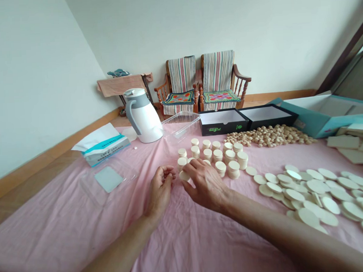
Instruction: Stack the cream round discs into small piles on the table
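Short stacks of round pale wooden discs (pixel 233 168) stand in rows on a pink cloth (pixel 187 241). Over the front left of these rows is my right hand (pixel 206 183), reaching across from the right. Its thumb and fingers close around a wooden disc (pixel 184 176) at the front left corner, and the hand hides part of the stacks behind it. My left hand (pixel 160 189) is just left of that disc, apart from it. Its fingers are curled in toward the thumb, and whatever they may hold is hidden.
Larger loose discs (pixel 315 194) spread at the right, below a pile of small wooden pieces (pixel 279 135). Behind are black boxes (pixel 225 127), a teal box (pixel 314 117), a clear plastic tray (pixel 182 125) and a white jug (pixel 147 119). A tissue pack (pixel 105 146) lies left.
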The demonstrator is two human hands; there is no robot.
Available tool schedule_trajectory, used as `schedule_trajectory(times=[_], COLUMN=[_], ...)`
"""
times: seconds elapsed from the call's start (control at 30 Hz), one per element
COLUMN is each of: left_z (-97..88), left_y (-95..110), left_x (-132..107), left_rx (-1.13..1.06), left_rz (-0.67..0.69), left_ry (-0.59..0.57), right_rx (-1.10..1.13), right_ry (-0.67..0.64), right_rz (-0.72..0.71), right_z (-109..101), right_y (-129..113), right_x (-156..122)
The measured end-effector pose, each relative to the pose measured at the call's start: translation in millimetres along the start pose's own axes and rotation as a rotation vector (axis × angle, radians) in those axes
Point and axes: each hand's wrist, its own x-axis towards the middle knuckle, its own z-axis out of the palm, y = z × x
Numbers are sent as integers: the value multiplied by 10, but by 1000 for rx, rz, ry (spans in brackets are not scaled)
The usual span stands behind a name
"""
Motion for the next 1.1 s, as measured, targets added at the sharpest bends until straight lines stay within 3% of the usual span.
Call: schedule_trajectory(times=[0.17,0.33,0.47,0.57,0.93,1.1], left_z=[-26,-78,-99,-98,-108,-147], left_y=[-14,21,50,60,32,72], left_x=[25,11,-20,-29,-16,-2], left_rx=[31,214,479,571,624,599], left_rz=[12,122,249,259,250,263], left_ry=[-9,-92,-105,-125,-116,-105], right_rx=[1,136,135,115,167,183], right_ry=[2,32,-41,-90,-92,-113], right_rz=[-1,94,99,107,114,96], right_z=[-2,-70,43,150,256,163], right_y=[-27,8,34,29,-19,43], right_x=[44,-166,-345,-390,-335,-361])
